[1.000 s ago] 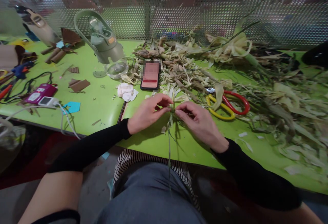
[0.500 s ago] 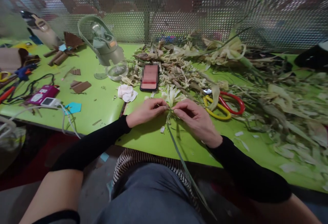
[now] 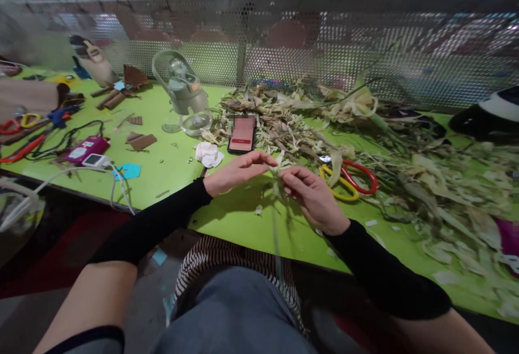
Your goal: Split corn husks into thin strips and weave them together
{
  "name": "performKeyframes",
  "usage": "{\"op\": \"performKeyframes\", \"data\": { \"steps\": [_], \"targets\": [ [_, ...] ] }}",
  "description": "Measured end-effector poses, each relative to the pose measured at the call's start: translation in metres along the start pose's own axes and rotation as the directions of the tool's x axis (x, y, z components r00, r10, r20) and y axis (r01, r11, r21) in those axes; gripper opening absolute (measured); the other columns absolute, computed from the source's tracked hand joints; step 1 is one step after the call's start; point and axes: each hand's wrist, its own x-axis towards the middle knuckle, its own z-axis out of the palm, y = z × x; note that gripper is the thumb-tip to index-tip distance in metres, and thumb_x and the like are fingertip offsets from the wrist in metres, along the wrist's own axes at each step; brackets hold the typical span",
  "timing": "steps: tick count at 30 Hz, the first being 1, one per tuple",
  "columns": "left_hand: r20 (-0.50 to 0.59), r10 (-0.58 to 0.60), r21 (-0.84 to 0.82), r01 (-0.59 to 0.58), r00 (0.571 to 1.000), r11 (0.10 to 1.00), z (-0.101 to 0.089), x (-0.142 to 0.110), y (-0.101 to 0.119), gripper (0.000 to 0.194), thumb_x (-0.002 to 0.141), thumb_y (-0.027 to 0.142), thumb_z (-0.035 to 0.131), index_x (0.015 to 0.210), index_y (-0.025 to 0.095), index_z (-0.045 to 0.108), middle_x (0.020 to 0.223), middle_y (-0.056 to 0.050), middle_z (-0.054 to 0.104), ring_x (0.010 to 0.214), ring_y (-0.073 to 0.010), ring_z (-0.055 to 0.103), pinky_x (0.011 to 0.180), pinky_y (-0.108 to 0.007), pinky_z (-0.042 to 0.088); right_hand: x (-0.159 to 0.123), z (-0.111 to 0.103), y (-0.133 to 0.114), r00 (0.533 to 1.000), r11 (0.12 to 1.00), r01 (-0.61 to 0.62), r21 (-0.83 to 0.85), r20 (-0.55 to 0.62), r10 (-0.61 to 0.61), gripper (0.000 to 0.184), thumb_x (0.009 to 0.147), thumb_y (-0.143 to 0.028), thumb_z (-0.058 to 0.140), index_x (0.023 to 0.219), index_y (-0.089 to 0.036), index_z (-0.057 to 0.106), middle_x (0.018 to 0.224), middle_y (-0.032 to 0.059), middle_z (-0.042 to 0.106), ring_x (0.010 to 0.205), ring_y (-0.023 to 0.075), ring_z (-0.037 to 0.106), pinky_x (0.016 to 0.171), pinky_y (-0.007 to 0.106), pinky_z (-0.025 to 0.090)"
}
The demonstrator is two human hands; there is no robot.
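One husk bundle [image 3: 276,185] | my right hand [image 3: 311,194] pinches it | my left hand [image 3: 237,173] is beside it, grip unclear | scissors [image 3: 368,169] lie on the tabletop [image 3: 239,211]

pale green husk piece [image 3: 276,185], red-and-yellow scissors [image 3: 374,181], lime-green table [image 3: 174,165], black sleeves [image 3: 152,224], black-and-white striped cloth [image 3: 198,262]

left grip [image 3: 240,171]: at husk bundle [image 3: 276,185] | right grip [image 3: 311,194]: pinching it

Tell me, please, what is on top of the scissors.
A pale husk strip lies across the yellow handle; some shiny metal shows at the strip's left. Most of the blades is covered.
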Motion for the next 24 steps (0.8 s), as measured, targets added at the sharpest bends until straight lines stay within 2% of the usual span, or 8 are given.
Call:
{"op": "performKeyframes", "data": {
  "steps": [3,9,14,16,18,20,22,24],
  "targets": [
    [0.026,0.159,0.22,-0.161,0.987,0.962,0.009,0.01,0.005,0.034,0.083,0.024,0.071,0.115,0.018,0.059,0.13,-0.011,0.063,0.123,-0.0215,0.057,0.108,-0.038,0.042,0.004,0.0,-0.013,0.994,0.987,0.01,0.159,-0.107,0.007,0.035,0.067,-0.046,0.088,0.08,-0.023,0.065,0.07,-0.005,0.057,0.057,0.0074,0.047,0.05,0.02,0.038],
    [0.015,0.206,0.267,-0.203,0.978,0.942,0.015,0.043,0.028,0.014,0.097,0.03,0.054,0.096,0.016,0.057,0.099,-0.006,0.067,0.092,-0.0161,0.061,0.086,-0.031,0.047,0.01,-0.007,-0.041,0.972,0.976,0.07,0.204,-0.234,-0.02,0.034,0.065,-0.043,0.087,0.078,-0.024,0.062,0.072,-0.0042,0.061,0.056,0.0073,0.049,0.047,0.018,0.041],
    [-0.053,0.191,0.165,-0.18,0.98,0.97,0.012,0.05,0.061,0.008,0.099,0.021,0.049,0.094,0.016,0.052,0.08,-0.001,0.061,0.074,-0.0115,0.057,0.078,-0.028,0.047,0.013,-0.039,-0.054,0.93,0.978,0.134,-0.16,-0.321,-0.18,0.028,0.076,-0.047,0.073,0.08,-0.024,0.057,0.077,-0.0011,0.063,0.061,0.0121,0.054,0.056,0.025,0.047],
    [-0.102,0.125,0.093,-0.116,0.987,0.989,0.013,0.05,0.07,0.004,0.098,0.015,0.046,0.099,0.016,0.05,0.082,-0.002,0.062,0.074,-0.0115,0.058,0.075,-0.027,0.048,0.013,-0.064,-0.056,0.911,0.825,0.072,-0.56,-0.299,-0.283,0.025,0.08,-0.048,0.066,0.084,-0.024,0.059,0.081,0.0033,0.066,0.067,0.0181,0.06,0.062,0.031,0.049],
    [-0.149,0.061,0.008,-0.061,0.987,0.998,0.012,0.051,0.074,0.007,0.097,0.011,0.046,0.101,0.016,0.05,0.094,-0.005,0.065,0.08,-0.012,0.06,0.074,-0.026,0.049,0.012,-0.089,-0.057,0.925,0.453,-0.055,-0.89,-0.216,-0.313,0.023,0.082,-0.044,0.063,0.083,-0.022,0.062,0.086,0.0098,0.069,0.078,0.0264,0.065,0.07,0.039,0.05],
    [-0.201,0.029,-0.053,-0.04,0.979,0.998,0.01,0.055,0.074,0.006,0.095,0.01,0.049,0.098,0.015,0.051,0.104,-0.007,0.063,0.083,-0.0114,0.06,0.075,-0.026,0.05,0.01,-0.11,-0.056,0.963,0.16,-0.137,-0.978,-0.17,-0.209,0.018,0.082,-0.038,0.06,0.078,-0.02,0.062,0.083,0.0146,0.07,0.082,0.0329,0.067,0.074,0.045,0.051],
    [-0.223,0.017,-0.109,-0.042,0.975,0.993,0.008,0.061,0.071,0.005,0.094,0.012,0.054,0.096,0.016,0.051,0.101,-0.005,0.062,0.08,-0.0099,0.058,0.076,-0.025,0.05,0.006,-0.118,-0.056,0.978,0.106,-0.108,-0.988,-0.125,-0.167,0.018,0.084,-0.036,0.059,0.083,-0.019,0.065,0.089,0.0165,0.072,0.088,0.035,0.069,0.079,0.047,0.052],
    [-0.213,0.002,-0.171,-0.039,0.977,0.984,0.008,0.067,0.067,0.009,0.093,0.012,0.058,0.096,0.016,0.05,0.092,-0.001,0.06,0.074,-0.0086,0.056,0.075,-0.025,0.049,0.002,-0.115,-0.056,0.976,0.24,-0.041,-0.97,-0.091,-0.2,0.026,0.087,-0.042,0.057,0.095,-0.019,0.067,0.1,0.0161,0.074,0.093,0.0335,0.07,0.084,0.047,0.054]
  ]
}}
